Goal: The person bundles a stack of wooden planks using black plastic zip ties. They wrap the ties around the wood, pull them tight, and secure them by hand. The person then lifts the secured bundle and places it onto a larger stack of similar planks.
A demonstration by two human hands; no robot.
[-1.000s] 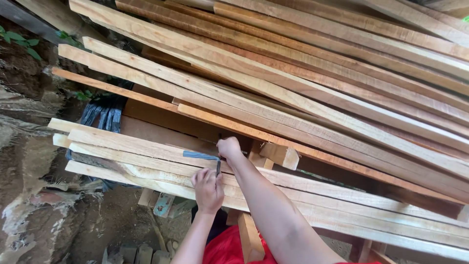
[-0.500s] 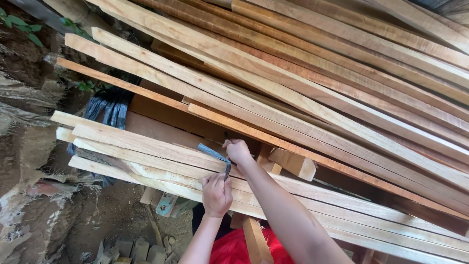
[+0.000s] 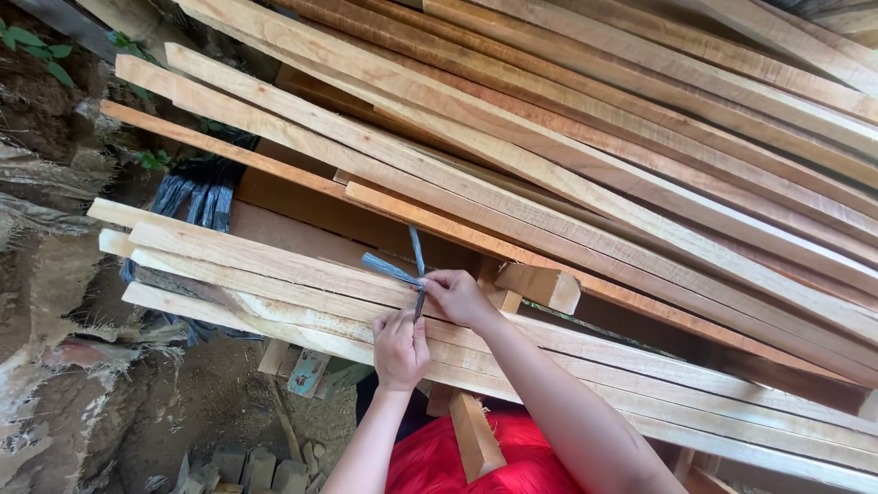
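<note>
A bundle of pale wooden planks lies in front of me, low in the head view. A grey-blue plastic strap crosses on top of it, its two ends sticking up and left. My right hand pinches the strap where the ends cross. My left hand grips the strap just below, against the front edge of the planks. Both forearms reach up from the bottom of the frame.
A large stack of long planks slants across the upper frame. A short wood block rests beside my right hand. More dark straps hang at the left. Earth, rock and rubble lie lower left; red cloth below.
The strap's free end has swung up so the two ends now cross. Both hands stay on the strap at the same spot. The view has shifted slightly.
</note>
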